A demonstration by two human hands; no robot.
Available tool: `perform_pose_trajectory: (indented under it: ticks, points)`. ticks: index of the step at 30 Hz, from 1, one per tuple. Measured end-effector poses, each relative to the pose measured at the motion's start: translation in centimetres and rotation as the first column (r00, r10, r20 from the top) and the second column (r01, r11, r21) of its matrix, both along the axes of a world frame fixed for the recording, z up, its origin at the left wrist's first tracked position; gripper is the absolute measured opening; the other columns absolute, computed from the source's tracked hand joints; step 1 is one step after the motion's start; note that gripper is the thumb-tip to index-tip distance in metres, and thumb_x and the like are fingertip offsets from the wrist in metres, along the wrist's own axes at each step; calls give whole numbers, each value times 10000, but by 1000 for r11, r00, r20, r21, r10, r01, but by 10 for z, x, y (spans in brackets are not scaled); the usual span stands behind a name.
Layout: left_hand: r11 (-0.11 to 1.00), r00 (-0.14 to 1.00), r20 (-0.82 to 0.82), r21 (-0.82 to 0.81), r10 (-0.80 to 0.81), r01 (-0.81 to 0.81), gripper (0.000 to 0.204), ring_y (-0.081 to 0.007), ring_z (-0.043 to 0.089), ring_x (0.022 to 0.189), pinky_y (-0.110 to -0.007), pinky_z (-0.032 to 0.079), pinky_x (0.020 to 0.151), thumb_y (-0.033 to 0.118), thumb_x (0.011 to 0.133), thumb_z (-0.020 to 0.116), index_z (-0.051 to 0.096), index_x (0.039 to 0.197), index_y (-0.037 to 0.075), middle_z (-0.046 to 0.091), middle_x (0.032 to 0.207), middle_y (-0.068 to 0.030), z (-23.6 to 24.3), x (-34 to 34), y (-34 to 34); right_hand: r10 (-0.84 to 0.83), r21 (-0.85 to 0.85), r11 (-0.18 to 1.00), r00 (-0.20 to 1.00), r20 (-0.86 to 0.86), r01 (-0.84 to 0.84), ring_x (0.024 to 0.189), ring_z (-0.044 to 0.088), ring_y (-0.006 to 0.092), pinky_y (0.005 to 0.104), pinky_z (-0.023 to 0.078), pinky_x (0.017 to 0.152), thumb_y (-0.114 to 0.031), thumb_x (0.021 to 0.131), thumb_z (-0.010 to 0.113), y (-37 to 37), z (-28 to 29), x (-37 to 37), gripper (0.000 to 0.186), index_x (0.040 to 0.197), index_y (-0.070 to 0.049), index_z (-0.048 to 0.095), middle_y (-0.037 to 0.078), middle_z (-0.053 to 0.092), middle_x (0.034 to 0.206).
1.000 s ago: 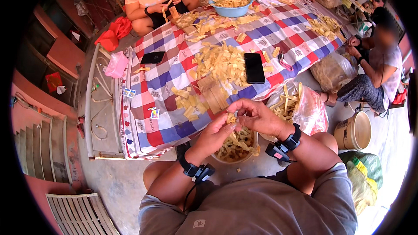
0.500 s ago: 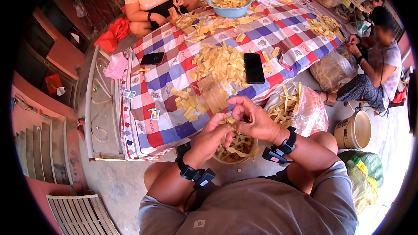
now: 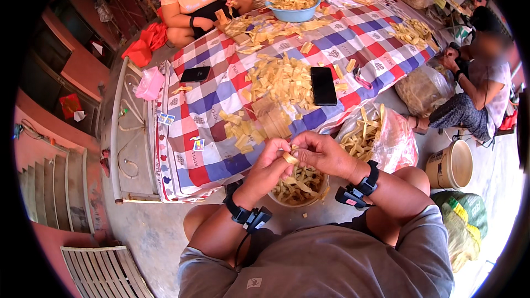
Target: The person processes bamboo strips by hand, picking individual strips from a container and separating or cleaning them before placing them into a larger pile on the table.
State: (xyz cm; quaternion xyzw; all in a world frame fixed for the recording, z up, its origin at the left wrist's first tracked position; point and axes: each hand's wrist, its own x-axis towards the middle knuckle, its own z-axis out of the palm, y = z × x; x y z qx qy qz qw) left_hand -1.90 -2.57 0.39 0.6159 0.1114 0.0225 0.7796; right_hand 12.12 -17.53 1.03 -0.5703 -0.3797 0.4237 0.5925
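My left hand (image 3: 269,164) and my right hand (image 3: 327,155) meet over a round tub (image 3: 291,204) at the table's near edge. Between their fingertips is a small pale-yellow strip (image 3: 290,158), bent over and pinched from both sides. Its lower part is hidden by the fingers. Loose yellow strips (image 3: 301,186) fill the tub below. Just beyond my hands, on the table, lie flat yellow pieces (image 3: 270,123) laid side by side, with a heap of small folded yellow pieces (image 3: 281,83) behind them.
A checked cloth covers the table (image 3: 212,157). Two phones lie on it, one black phone (image 3: 323,86) beside the heap. A blue basin (image 3: 292,12) of strips stands at the far side. To my right are a plastic bag of strips (image 3: 364,138) and a bucket (image 3: 450,165). Two people sit around the table.
My right hand has lowered slightly, its raised fingers now curled in against my left fingertips. The bent strip shows more clearly between them.
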Motion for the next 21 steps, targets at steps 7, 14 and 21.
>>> perform_pose_trajectory:
  ticks: [7,14,21]
  points:
    - [999,999,48,40,23,-25,627,-54,433,716,-216,361,656,54,947,468,229,1522,128,551,879,-13,8,5,-6,-231,38,971,892,388,235,784,549,68,265,470,690,-123,990,577,1,1,0,145,995,4,648,6,627,831]
    - [999,999,51,52,-4,2,581,-65,472,705,-206,388,685,96,983,472,255,1522,86,608,904,-27,2,-2,-11,-225,-62,972,974,25,226,764,509,59,247,449,679,-143,993,579,2,0,20,151,959,-5,633,-23,578,804]
    - [995,996,-81,87,-49,56,231,-90,608,912,-237,467,842,132,990,593,630,1163,-17,651,980,-34,-9,8,-4,-64,49,997,948,312,52,775,560,109,280,473,710,-98,977,603,4,2,8,102,992,-1,632,29,621,831]
